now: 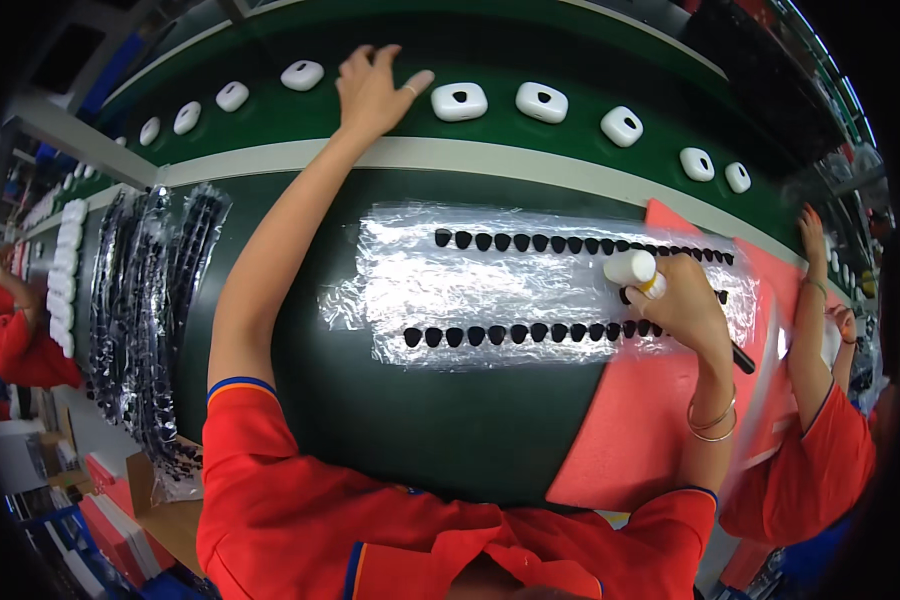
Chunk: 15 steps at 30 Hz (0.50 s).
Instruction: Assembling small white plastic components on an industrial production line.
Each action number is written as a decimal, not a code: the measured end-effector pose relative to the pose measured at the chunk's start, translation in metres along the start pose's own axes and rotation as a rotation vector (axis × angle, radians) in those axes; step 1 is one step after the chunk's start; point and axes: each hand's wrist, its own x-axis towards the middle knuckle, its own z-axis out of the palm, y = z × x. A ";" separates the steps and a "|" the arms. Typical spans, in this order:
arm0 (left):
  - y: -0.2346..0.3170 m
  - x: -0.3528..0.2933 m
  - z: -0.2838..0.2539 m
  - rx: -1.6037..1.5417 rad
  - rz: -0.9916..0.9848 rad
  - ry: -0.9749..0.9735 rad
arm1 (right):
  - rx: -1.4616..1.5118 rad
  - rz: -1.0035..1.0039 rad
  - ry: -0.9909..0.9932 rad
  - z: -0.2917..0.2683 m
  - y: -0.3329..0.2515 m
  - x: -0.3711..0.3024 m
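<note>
Factory line, workers' stations on both sides. A green conveyor belt (pixel 260 125) crosses the far side, with a pale rail (pixel 530 166) between it and your dark green tabletop (pixel 450 430).

Your left hand (pixel 372 95) is over the belt, fingers spread wide; nothing seen in it. It sits in the gap between two rounded white cases, each with a dark oval on top. The right-hand case (pixel 459 101) lies just beside your thumb, its long axis roughly along the belt; the left-hand case (pixel 302 75) lies a little farther off. Your left hand is clearly the nearer one to both. Contact with either: none apparent.

Your right hand (pixel 685 305) is closed around a white-ended cylinder (pixel 630 268), probably a small bottle, its white end toward your left. A black rod (pixel 743 358) shows below that wrist; cannot tell whether you grip it.

Under the right hand: a clear plastic sheet (pixel 490 290) with an upper row of black pieces (pixel 540 243) and a lower row of black pieces (pixel 518 334), both running left to right, partly covered by your hand at the right. The sheet's right end overlies red foam (pixel 620 430).

At your left: plastic-wrapped strips (pixel 150 300) of dark pieces. At your right, a co-worker's arm (pixel 810 330) reaches toward the belt.
</note>
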 end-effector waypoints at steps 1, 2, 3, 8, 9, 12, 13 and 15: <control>-0.022 0.006 0.002 0.071 -0.015 0.144 | 0.026 0.035 -0.050 -0.007 -0.006 -0.001; -0.041 0.010 -0.001 0.135 -0.075 0.214 | 0.058 0.028 -0.049 -0.010 -0.011 0.000; -0.062 0.014 0.001 0.261 -0.130 0.278 | 0.056 0.021 -0.048 -0.012 -0.015 0.000; -0.108 0.024 -0.016 0.176 -0.445 0.034 | 0.228 -0.101 0.092 -0.022 -0.045 0.005; -0.110 0.024 -0.016 0.044 -0.451 -0.073 | 0.230 -0.099 0.097 -0.022 -0.051 0.008; -0.062 0.020 -0.022 -0.629 -0.441 -0.028 | 0.242 -0.169 0.144 -0.022 -0.063 0.015; -0.041 0.016 -0.030 -1.040 -0.514 -0.080 | 0.295 -0.198 0.174 -0.022 -0.066 0.017; -0.003 0.006 -0.043 -1.580 -0.529 -0.236 | 0.401 -0.250 0.233 -0.020 -0.072 0.021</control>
